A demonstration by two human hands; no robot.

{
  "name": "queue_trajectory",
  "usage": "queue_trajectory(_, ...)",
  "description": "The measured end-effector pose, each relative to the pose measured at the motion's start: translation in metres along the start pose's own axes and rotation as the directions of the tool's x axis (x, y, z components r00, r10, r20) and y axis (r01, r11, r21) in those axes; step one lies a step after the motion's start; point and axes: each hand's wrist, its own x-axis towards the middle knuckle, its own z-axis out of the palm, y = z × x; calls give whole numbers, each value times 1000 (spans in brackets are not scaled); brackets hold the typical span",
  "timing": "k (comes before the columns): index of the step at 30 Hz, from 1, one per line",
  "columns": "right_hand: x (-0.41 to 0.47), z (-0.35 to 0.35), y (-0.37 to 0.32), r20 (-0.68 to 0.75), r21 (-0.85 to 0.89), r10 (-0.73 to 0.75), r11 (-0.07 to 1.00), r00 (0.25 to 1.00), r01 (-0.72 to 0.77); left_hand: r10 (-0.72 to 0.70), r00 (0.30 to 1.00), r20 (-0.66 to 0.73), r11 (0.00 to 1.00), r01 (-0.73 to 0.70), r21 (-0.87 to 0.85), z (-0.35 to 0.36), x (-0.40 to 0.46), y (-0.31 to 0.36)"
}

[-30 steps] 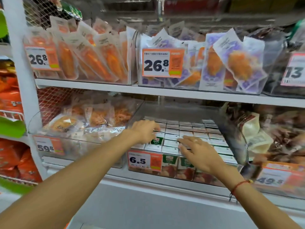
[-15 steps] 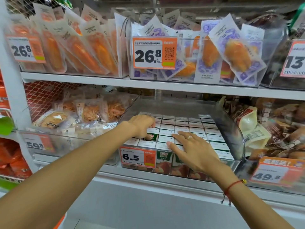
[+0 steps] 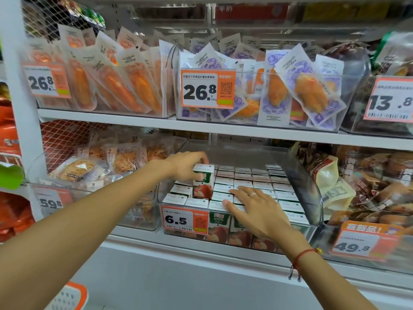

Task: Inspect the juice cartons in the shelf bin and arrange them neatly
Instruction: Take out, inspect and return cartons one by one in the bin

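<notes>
A clear plastic shelf bin (image 3: 310, 182) on the lower shelf holds several rows of small juice cartons (image 3: 261, 179) with white tops, green-and-red fronts showing at the bin's front. My left hand (image 3: 186, 165) grips one juice carton (image 3: 202, 182) by its top and holds it raised partway above the left rows. My right hand (image 3: 257, 209) lies flat with straight fingers on the carton tops near the front middle of the bin. A red string bracelet circles my right wrist.
A 6.5 price tag (image 3: 184, 219) hangs on the bin's front. Bins of packaged snacks stand to the left (image 3: 98, 171) and right (image 3: 368, 189). The shelf above (image 3: 223, 128) carries bins of orange and purple pouches. A white-orange basket (image 3: 69, 296) shows at the lower left.
My left hand has pulled one carton up out of the left rows. My right hand stays flat on the carton tops. The view has shifted slightly.
</notes>
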Motion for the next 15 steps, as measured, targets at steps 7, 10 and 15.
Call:
queue_trajectory(7,-1,-1,1,8,1,8,1000,1000,-8,-69,878,-474,934,-110,-340,-3,-70,23)
queue_trajectory(10,-6,-7,-3,-61,44,4,999,998,-1,-214,794,-569,760,-230,-608,6,-109,44)
queue_trajectory(15,-34,-20,-47,-386,445,51,885,921,137,-472,785,-402,396,-219,-892,30,-156,61)
